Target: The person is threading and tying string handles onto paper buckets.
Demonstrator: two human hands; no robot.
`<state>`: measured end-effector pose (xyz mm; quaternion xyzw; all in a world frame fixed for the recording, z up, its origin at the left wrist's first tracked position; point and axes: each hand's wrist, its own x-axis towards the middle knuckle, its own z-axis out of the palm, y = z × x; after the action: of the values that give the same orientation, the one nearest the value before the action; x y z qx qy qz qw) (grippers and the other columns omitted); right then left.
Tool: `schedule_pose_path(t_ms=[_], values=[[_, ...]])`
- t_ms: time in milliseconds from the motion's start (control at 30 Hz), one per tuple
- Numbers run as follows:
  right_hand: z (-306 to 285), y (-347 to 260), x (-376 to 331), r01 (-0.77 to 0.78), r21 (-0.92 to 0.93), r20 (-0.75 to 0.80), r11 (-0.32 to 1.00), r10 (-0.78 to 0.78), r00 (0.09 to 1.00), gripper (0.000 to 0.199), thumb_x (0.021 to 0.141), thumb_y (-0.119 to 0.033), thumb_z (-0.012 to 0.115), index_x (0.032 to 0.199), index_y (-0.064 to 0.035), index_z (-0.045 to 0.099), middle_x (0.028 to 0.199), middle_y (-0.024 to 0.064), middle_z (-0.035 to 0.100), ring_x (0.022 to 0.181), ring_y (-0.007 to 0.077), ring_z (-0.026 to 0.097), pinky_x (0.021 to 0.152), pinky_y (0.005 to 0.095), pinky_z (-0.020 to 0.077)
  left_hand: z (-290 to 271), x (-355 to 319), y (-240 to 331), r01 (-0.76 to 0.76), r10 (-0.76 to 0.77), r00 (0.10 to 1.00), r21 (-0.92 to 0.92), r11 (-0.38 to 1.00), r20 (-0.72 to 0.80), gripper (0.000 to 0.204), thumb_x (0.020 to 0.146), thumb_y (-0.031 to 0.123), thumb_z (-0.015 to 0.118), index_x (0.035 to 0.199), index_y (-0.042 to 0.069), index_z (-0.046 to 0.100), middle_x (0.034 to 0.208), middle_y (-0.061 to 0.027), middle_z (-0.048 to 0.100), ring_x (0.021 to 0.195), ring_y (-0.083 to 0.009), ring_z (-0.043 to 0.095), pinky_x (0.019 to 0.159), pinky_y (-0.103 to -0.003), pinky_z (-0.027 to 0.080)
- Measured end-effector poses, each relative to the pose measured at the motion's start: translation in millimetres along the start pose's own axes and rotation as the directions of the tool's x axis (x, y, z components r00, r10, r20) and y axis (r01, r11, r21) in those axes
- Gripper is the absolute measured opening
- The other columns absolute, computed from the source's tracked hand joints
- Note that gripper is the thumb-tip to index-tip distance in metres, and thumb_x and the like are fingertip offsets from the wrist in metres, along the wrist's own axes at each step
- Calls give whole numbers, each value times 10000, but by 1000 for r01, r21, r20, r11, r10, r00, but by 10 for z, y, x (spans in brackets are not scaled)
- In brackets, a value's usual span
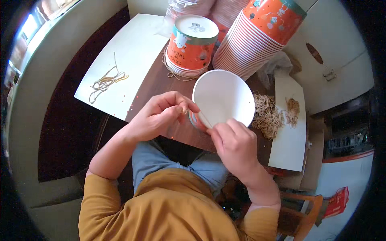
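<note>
A white-lined paper bucket [227, 94] leans toward me at the table's near edge, its wide mouth facing up and a strip of its orange print showing at the left. My right hand [235, 142] is closed on the near rim, thumb and fingers pinching the wall. Just left of the rim, my left hand [163, 114] pinches thumb against forefinger. A small tan bit of cord [185, 111] shows at those fingertips; the rest of it is hidden.
Behind stands a short upside-down bucket stack [191, 50] with cord around its base, beside a tall leaning stack [253, 44]. Loose cord [106, 82] lies on the left white board. Tangled cord [266, 116] is heaped right of the bucket, a smaller bundle [292, 110] beyond.
</note>
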<state>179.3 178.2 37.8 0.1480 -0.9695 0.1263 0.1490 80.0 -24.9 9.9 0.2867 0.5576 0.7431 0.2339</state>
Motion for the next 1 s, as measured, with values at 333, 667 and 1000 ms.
schedule_pose_path(t_ms=[333,667,1000], values=[[272,-34,41,-17,76,-432,997,49,901,118,816,-145,690,799,-95,585,684,61,506,610,240,540,534,360,449,32,-33,-216,-282,311,950,509,813,30,254,777,-10,643,1030,12,653,912,-102,641,831,-166,626,719,-269,511],[105,-408,-65,220,181,-181,959,-187,966,172,754,-241,701,790,-86,636,820,57,575,771,240,537,734,393,410,-16,-32,-399,-705,662,579,701,113,476,350,700,84,672,1028,-27,622,947,-117,589,709,-220,575,622,-336,477],[91,-35,193,376,-43,-100,926,-379,920,209,747,-64,622,956,-51,621,874,86,590,797,234,575,733,342,436,-95,-99,-323,-714,617,584,696,80,528,305,709,77,642,998,-17,624,957,-113,619,690,-209,569,630,-329,466]])
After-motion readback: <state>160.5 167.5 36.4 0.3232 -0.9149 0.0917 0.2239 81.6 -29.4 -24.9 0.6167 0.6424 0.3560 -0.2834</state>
